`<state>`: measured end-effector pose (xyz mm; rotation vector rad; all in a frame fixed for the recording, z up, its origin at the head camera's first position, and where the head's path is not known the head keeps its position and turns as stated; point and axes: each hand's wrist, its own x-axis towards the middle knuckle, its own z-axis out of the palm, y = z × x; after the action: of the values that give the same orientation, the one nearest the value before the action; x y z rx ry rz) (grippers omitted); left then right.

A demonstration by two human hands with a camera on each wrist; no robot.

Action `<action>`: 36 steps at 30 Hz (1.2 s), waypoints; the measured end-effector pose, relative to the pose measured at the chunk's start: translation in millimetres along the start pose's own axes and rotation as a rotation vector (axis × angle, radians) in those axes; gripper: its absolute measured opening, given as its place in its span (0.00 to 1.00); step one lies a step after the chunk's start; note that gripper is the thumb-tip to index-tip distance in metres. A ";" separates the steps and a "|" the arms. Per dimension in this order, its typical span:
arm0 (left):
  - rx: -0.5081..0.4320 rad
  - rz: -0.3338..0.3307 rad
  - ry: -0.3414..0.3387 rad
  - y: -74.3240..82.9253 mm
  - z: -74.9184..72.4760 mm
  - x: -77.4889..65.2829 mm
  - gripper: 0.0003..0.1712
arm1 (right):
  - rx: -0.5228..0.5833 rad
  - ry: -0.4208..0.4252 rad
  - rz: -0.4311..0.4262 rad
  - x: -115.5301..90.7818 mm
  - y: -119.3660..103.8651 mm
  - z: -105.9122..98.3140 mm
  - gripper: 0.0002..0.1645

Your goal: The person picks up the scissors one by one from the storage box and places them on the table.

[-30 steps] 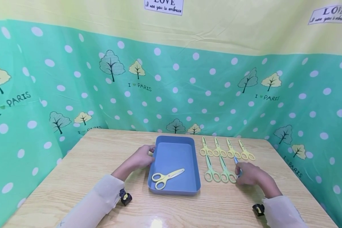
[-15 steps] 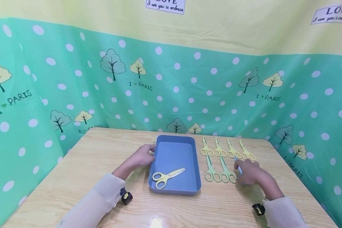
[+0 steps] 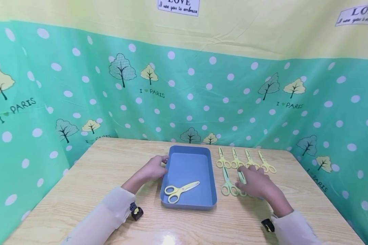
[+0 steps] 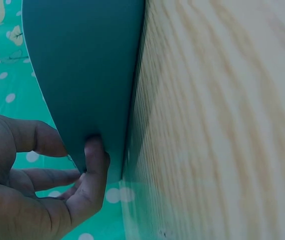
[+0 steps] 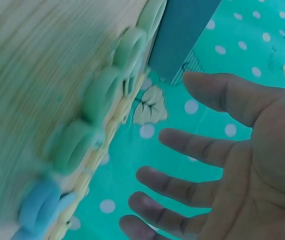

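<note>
My left hand (image 3: 153, 168) grips the left wall of a blue rectangular tray (image 3: 188, 163), its fingers around the rim in the left wrist view. Inside the tray lies one pair of yellow scissors (image 3: 179, 190), handles to the left. Over the second pair of green scissors (image 3: 241, 177) hovers my right hand (image 3: 257, 182), fingers spread and holding nothing in the right wrist view. The first green pair (image 3: 228, 182) lies to its left. Blue scissors (image 5: 40, 202) rest on the table beside the green ones, mostly hidden by that hand in the head view.
A row of several yellow scissors (image 3: 221, 161) lies behind the green pairs, blades toward the back. The wooden table (image 3: 95, 180) ends at a green dotted curtain (image 3: 141, 112). Each wrist carries a small black camera.
My right hand has left the blue scissors and shifted left above the green ones, its fingers spreading. The left hand keeps its hold on the tray.
</note>
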<state>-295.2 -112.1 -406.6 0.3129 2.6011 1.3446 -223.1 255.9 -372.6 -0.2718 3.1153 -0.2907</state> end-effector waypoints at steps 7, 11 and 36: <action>-0.020 0.001 -0.009 0.7 0.8 0.0 0.39 | -0.013 0.051 -0.070 8.8 -23.8 1.0 0.36; -0.025 0.005 -0.010 1.2 1.0 0.4 0.39 | -0.024 0.086 -0.118 15.6 -37.6 1.4 0.33; -0.021 -0.010 -0.001 1.3 1.4 -0.1 0.38 | -0.118 -0.065 -0.559 37.5 -119.6 33.4 0.25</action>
<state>-294.5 -110.3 -406.3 0.2966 2.5827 1.3677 -239.0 127.6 -382.9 -1.1284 2.9268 -0.0889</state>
